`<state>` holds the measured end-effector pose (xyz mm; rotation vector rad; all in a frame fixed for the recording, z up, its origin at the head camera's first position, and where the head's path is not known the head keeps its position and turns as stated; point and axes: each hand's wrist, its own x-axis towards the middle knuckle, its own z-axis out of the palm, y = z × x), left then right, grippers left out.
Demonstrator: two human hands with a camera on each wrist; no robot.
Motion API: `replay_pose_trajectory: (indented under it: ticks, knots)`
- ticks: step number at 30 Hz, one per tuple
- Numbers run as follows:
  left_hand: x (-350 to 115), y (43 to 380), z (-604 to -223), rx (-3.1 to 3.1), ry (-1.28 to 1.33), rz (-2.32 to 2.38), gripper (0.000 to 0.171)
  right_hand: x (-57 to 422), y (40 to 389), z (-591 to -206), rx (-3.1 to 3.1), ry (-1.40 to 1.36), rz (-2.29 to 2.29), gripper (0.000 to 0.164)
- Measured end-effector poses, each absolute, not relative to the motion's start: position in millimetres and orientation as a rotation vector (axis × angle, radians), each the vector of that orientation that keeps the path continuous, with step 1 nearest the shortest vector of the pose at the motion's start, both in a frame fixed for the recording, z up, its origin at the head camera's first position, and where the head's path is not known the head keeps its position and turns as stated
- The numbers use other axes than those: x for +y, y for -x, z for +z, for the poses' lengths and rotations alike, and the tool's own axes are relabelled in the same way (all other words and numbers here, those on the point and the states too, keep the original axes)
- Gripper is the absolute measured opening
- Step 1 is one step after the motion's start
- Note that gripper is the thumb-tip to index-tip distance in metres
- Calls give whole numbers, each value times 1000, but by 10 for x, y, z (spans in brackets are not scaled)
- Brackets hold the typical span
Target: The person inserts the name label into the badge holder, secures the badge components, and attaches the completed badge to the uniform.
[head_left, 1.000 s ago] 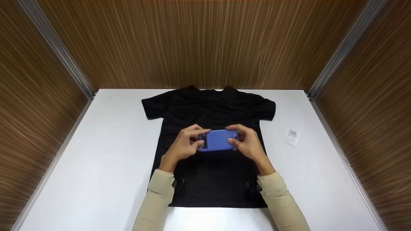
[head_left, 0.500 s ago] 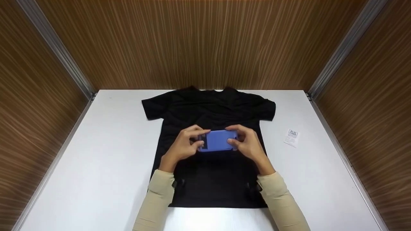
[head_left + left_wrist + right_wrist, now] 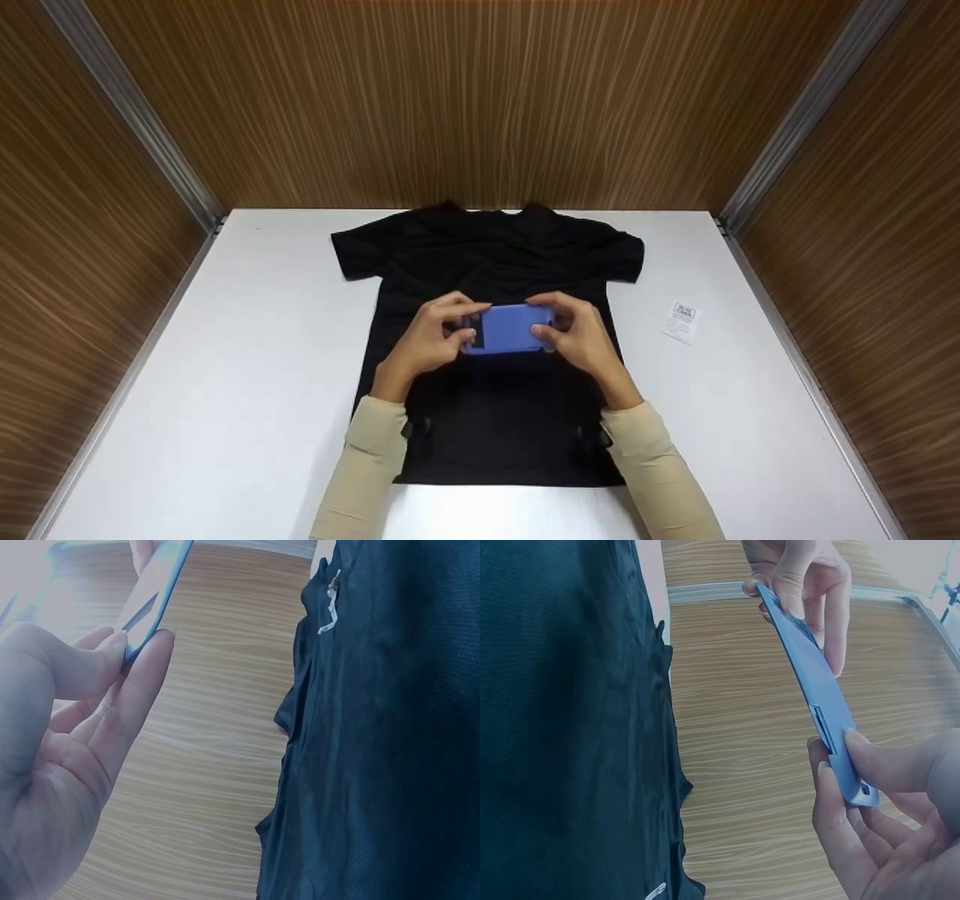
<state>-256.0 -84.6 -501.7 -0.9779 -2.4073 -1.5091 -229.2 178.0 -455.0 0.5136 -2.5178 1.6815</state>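
Observation:
A blue phone case (image 3: 510, 328) is held lengthwise between both hands, over the middle of a black T-shirt (image 3: 510, 427). My left hand (image 3: 431, 337) pinches its left end by the dark camera cutout, thumb on the near face. My right hand (image 3: 583, 337) grips the other end the same way. In the right wrist view the case (image 3: 817, 682) is seen nearly edge-on, with a slot along its side and a small opening at the end. I cannot tell whether a phone is inside. The left wrist view shows its edge (image 3: 169, 596) against bright glare.
The T-shirt lies spread on a white table (image 3: 247, 360), collar toward the back wall (image 3: 480, 105). To its right lies a small printed white slip (image 3: 681, 322). Wood-grain side panels (image 3: 885, 187) with metal corner rails enclose the table. A white strip (image 3: 330, 607) shows at the collar.

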Motion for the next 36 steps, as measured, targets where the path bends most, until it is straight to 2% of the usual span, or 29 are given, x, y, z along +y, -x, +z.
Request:
replay_pose_trajectory:
  ticks: [36]
  knots:
    - [-887, 2561, -5011, -2424, 962, -1493, 50, 1806, 2291, -4542, -2520, -508, 1627, 33]
